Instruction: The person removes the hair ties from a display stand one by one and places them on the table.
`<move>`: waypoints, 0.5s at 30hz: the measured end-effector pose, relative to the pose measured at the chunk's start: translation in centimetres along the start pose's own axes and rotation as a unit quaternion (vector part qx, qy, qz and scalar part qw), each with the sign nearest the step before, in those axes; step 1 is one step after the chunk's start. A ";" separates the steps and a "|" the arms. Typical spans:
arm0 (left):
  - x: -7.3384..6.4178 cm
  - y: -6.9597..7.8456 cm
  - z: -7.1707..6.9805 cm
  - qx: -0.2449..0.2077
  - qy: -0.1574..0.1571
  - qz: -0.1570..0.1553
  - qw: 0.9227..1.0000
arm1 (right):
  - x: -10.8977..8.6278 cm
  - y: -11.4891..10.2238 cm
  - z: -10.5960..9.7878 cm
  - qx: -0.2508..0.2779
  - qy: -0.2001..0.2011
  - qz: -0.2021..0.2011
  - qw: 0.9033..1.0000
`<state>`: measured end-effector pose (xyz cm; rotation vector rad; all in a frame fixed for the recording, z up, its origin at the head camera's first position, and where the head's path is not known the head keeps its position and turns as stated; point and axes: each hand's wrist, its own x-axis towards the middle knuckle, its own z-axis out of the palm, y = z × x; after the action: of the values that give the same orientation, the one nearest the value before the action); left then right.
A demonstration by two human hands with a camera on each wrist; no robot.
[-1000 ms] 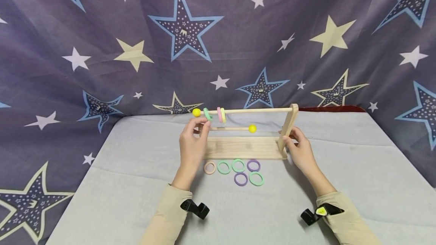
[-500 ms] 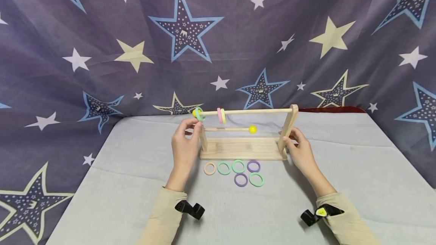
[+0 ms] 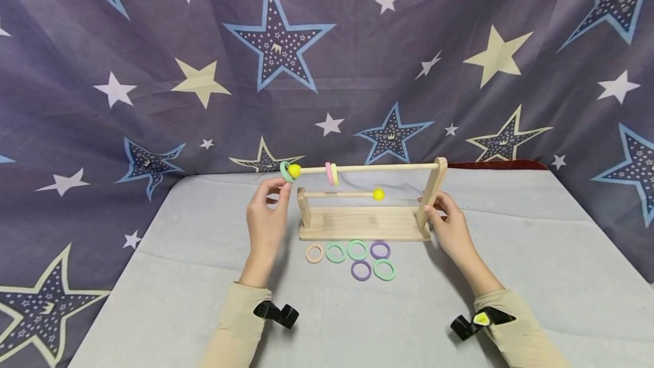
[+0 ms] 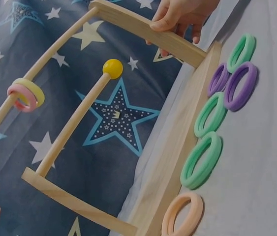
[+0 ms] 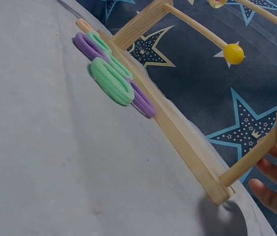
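Observation:
In the head view, my left hand (image 3: 267, 214) pinches a light green hair tie (image 3: 283, 171) at the left end of the wooden rack's upper rod (image 3: 383, 167), just left of the yellow ball (image 3: 294, 171) that tips it. Thumb and fingertips hold its lower edge. A pink hair tie (image 3: 329, 174) and a yellow hair tie (image 3: 335, 175) hang side by side on that rod. My right hand (image 3: 451, 223) grips the rack's tall right upright (image 3: 432, 195), thumb in front, other fingers partly hidden behind. The rack's base (image 3: 363, 223) lies flat on the table.
Before the base lie several loose hair ties: a peach one (image 3: 314, 253), green ones (image 3: 335, 253) and purple ones (image 3: 361, 270). A shorter lower rod (image 3: 347, 194) ends in another yellow ball (image 3: 378, 194). Behind the grey-covered table (image 3: 204, 231) hangs a star-patterned curtain (image 3: 327, 72).
My left hand has moved left, drawing the green hair tie along the upper rod and over the yellow ball to its outer side. My right hand stays on the upright.

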<state>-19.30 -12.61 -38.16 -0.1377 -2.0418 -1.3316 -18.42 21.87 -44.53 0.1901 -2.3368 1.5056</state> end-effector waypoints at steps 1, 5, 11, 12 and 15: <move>0.0 0.0 -0.1 0.003 -0.001 -0.002 1.000 | 0.0 0.0 0.0 0.000 -0.001 -0.001 1.000; -0.2 -0.2 -0.5 0.018 -0.006 -0.011 1.000 | 0.0 0.0 0.0 -0.003 0.000 -0.004 1.000; -0.5 -0.3 -0.8 0.033 -0.013 -0.011 0.999 | 0.0 0.1 0.0 0.002 0.002 -0.005 1.000; -0.5 -0.3 -0.8 0.034 -0.015 -0.009 0.999 | 0.0 0.2 0.0 0.002 0.001 -0.005 1.000; -0.7 -0.4 -0.9 0.038 -0.019 -0.004 0.999 | 0.0 0.2 0.0 0.004 0.001 -0.006 1.000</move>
<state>-18.52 -13.32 -38.65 -0.1219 -2.1231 -1.2621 -18.51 21.94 -44.66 0.2037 -2.3237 1.5093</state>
